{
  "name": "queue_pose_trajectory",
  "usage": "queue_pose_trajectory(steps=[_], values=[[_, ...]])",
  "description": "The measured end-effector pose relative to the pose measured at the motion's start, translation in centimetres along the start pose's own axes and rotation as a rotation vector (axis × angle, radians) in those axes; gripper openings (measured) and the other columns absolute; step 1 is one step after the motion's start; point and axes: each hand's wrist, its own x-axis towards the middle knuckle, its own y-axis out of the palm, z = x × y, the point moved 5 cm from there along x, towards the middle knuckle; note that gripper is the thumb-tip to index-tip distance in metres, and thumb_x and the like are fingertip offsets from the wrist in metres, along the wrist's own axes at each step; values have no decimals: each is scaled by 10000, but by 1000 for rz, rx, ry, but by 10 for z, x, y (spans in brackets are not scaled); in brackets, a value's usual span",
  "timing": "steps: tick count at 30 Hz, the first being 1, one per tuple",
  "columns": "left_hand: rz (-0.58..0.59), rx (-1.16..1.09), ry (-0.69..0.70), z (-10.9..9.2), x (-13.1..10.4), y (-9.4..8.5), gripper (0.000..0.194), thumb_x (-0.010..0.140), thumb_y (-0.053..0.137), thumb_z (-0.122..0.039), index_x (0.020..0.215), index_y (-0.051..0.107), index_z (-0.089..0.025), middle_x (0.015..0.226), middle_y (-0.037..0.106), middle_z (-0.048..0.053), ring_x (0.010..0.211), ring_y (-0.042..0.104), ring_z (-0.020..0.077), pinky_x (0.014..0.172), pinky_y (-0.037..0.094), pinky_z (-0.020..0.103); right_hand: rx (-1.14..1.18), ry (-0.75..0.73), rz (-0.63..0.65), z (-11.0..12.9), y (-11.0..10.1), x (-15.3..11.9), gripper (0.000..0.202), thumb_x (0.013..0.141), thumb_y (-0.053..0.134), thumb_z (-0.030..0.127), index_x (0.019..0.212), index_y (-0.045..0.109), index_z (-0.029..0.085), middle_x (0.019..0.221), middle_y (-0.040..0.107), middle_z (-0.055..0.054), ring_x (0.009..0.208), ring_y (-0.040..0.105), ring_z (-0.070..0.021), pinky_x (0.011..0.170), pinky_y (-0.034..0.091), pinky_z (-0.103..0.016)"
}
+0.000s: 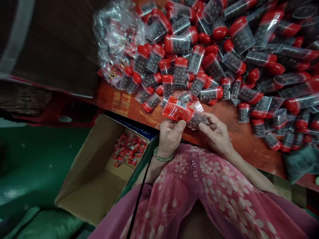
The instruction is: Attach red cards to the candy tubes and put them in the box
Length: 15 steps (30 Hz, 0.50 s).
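My left hand (169, 136), with a green bead bracelet at the wrist, pinches the lower edge of a red printed wrapper (178, 110) with a barcode. Beside it, my right hand (216, 132) has its thumb and fingers closed on a clear container of dark balls (195, 122). The container touches the wrapper's right end, and its far end lies under clear film. Whether the container is inside the wrapper, I cannot tell. Both hands are over the table's near edge, above my lap.
Many red-capped clear containers (180, 70) cover the orange-red table (117, 101). Clear plastic wrappers (119, 36) are heaped at the back left. Below the table's left edge stands an open cardboard box (92, 179) with red packets (128, 149) inside. A dark bag (302, 161) lies at the right.
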Motion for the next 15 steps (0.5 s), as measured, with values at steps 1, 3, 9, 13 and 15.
queue_pose_trajectory(steps=[1, 3, 9, 13, 15], values=[[-1, -14, 8, -1, 1, 3, 516, 732, 829, -681, 920, 757, -206, 953, 811, 97, 1081, 766, 281, 921, 634, 400, -28, 21, 36, -1, 3, 0, 399, 865, 818, 485, 1147, 660, 251, 971, 810, -12, 806, 793, -160, 873, 679, -350], [13, -26, 1, -3, 2, 6, 528, 748, 811, -686, 957, 767, -203, 961, 811, 112, 1047, 773, 283, 823, 648, 374, -89, 60, 104, -3, 8, -1, 367, 890, 787, 505, 1107, 679, 230, 902, 809, -18, 794, 797, -170, 891, 674, -365], [-15, 1, -47, 0, 4, 6, 651, 674, 835, -717, 1046, 764, -188, 937, 808, 111, 807, 756, 231, 512, 513, 252, -241, -45, 127, 2, 13, 0, 339, 937, 716, 545, 1005, 688, 214, 866, 800, -20, 782, 772, -155, 751, 632, -282], [25, 18, -81, 8, 4, 8, 598, 739, 769, -738, 940, 773, -175, 901, 794, 101, 649, 672, 159, 456, 423, 231, -280, -40, 125, -1, 14, 0, 314, 973, 679, 512, 1051, 691, 207, 782, 778, -1, 711, 732, -134, 712, 585, -257], [28, 33, -81, 15, 2, 5, 560, 786, 746, -718, 871, 766, -165, 756, 744, 57, 530, 552, 100, 453, 386, 227, -252, -40, 126, -2, 15, 0, 315, 974, 678, 512, 1026, 688, 202, 754, 764, 4, 697, 723, -129, 703, 581, -253]])
